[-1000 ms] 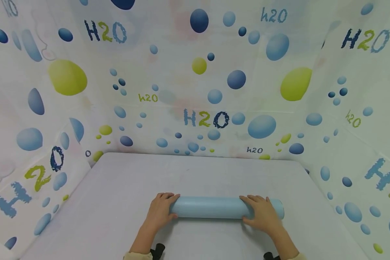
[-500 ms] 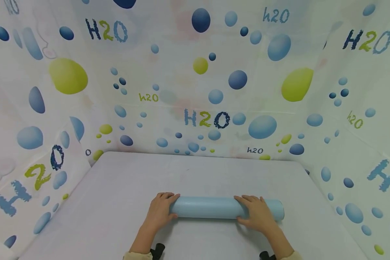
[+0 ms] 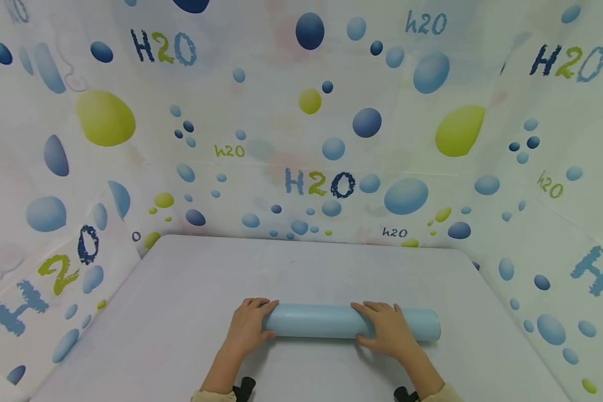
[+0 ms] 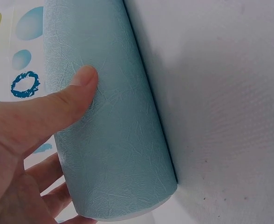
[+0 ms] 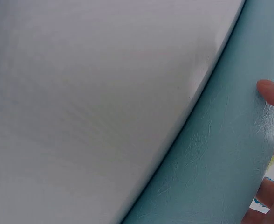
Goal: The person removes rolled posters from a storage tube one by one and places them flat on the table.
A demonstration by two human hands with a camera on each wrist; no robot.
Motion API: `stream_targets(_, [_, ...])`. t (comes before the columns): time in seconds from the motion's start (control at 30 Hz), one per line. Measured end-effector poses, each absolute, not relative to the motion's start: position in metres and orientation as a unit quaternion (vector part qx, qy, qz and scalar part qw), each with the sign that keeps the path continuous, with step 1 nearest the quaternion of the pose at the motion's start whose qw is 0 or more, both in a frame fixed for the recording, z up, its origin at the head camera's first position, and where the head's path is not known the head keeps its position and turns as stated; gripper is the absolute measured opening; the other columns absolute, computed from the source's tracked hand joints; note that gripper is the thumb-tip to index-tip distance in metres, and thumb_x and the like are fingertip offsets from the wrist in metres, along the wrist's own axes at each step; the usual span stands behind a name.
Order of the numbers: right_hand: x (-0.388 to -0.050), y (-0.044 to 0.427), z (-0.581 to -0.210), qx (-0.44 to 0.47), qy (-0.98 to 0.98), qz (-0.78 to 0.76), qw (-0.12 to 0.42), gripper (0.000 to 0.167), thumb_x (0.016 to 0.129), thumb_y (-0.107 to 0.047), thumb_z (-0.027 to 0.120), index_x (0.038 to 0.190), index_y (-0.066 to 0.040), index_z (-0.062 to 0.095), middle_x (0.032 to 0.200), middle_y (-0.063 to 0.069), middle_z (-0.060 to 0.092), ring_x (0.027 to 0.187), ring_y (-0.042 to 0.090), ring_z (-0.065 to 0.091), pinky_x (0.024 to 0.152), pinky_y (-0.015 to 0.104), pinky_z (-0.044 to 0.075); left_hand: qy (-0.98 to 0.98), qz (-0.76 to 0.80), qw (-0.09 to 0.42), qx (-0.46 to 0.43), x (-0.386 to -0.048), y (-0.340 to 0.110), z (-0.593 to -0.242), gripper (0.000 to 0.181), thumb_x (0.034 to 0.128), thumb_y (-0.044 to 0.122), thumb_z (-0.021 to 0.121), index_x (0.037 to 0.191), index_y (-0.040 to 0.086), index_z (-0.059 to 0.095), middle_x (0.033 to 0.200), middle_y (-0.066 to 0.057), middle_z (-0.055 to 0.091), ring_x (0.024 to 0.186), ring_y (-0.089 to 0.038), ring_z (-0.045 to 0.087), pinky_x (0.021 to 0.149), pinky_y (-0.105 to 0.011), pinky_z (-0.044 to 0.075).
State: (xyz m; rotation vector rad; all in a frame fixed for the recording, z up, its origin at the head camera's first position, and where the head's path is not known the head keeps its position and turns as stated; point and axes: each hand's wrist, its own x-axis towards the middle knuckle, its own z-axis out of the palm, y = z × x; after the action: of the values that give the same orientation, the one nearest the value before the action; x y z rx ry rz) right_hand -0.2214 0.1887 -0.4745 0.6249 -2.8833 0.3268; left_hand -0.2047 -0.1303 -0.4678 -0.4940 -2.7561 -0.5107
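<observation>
A light blue roll [image 3: 316,321] with a finely creased, leather-like surface lies crosswise on the white table. At its left end my left hand [image 3: 248,325] grips it, thumb on the near side and fingers over the far side. The left wrist view shows that thumb [image 4: 85,77] laid on the roll near its end. My right hand [image 3: 388,328] holds the roll right of its middle, leaving the right end bare. In the right wrist view only the right thumb [image 5: 273,93] and parts of some fingers show beside the roll.
The white tabletop [image 3: 206,268] runs back to a wall covering [image 3: 271,100] printed with blue and green bubbles and H2O lettering. Similar printed sheets flank the table on both sides. A black wrist mount [image 3: 244,388] sits at the left wrist.
My right hand has slid left along the roll, away from its right end. My left hand and the roll stay nearly where they were.
</observation>
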Motion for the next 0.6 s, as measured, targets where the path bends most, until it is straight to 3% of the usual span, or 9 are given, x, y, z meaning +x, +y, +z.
stream_targets(0.6, [-0.219,0.169,-0.470,0.243,-0.961,0.116,0.068,0.065,0.071,-0.039,0.074,0.130,-0.023,0.051,0.122,0.010,0.055,0.111,0.035,0.050,0.087,0.069,0.030,-0.959,-0.186,0.139,-0.165,-0.204,-0.129,-0.465,0.062,0.0583,0.020,0.085,0.115,0.007,0.063,0.111,-0.014,0.058,0.103,-0.036,0.051,0.084,-0.052,0.043])
